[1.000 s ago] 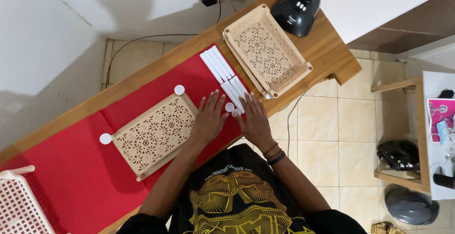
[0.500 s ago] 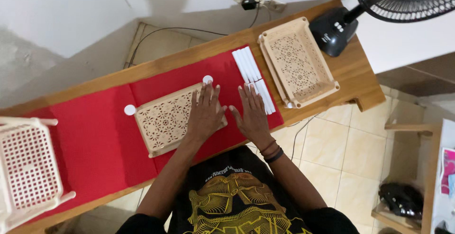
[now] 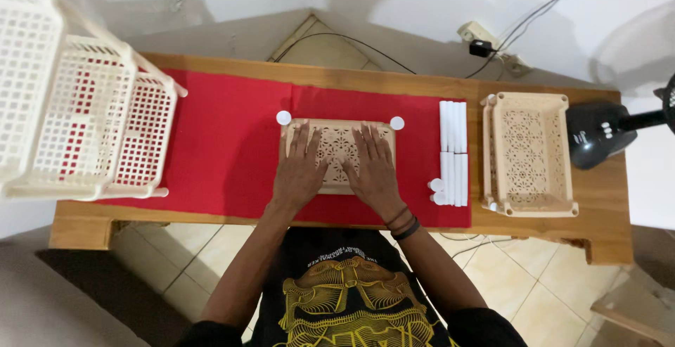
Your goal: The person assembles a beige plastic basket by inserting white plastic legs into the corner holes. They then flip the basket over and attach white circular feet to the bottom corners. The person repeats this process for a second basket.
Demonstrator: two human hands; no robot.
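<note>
A beige perforated tray [image 3: 339,133] lies upside down on the red mat [image 3: 225,143], with white round caps at its two far corners [image 3: 283,117]. My left hand [image 3: 299,168] lies flat on the tray's left half, fingers spread. My right hand [image 3: 373,168] lies flat on its right half, fingers spread too. Neither hand grips anything. To the right, several white tubes [image 3: 453,150] lie side by side on the mat, with small white caps [image 3: 436,191] at their near end.
A stack of beige trays [image 3: 527,153] stands on the wooden table [image 3: 605,213] to the right, beside a black fan base [image 3: 598,136]. White lattice baskets [image 3: 77,115] stand at the left end. A power strip and cables lie on the floor behind.
The view has swung so the table runs level. Both hands have moved from the tubes onto the upturned tray and now rest flat on it.
</note>
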